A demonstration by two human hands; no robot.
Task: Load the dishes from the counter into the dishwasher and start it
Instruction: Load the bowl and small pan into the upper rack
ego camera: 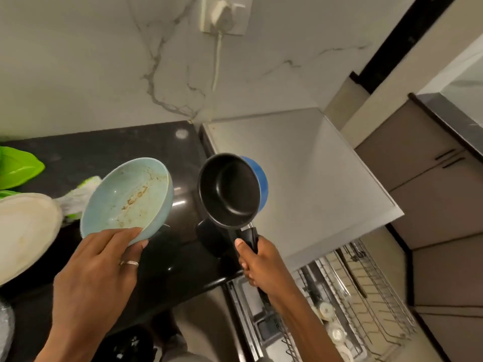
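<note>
My left hand (102, 259) grips the near rim of a pale blue bowl (128, 197) smeared with brown food residue, tilted above the black counter (156, 150). My right hand (261, 262) is curled round the black handle of a small saucepan (230, 190), blue outside and black inside, held over the counter's right edge. Below my right arm the dishwasher's wire rack (366, 291) is pulled out, with the grey dishwasher top (300, 163) behind the pan.
A white plate (23, 231) lies at the left counter edge beside green plastic ware (18, 168) and a crumpled wrapper (78, 194). A marble wall with a socket and cord (222, 19) rises behind. Beige cabinets (431, 194) stand to the right.
</note>
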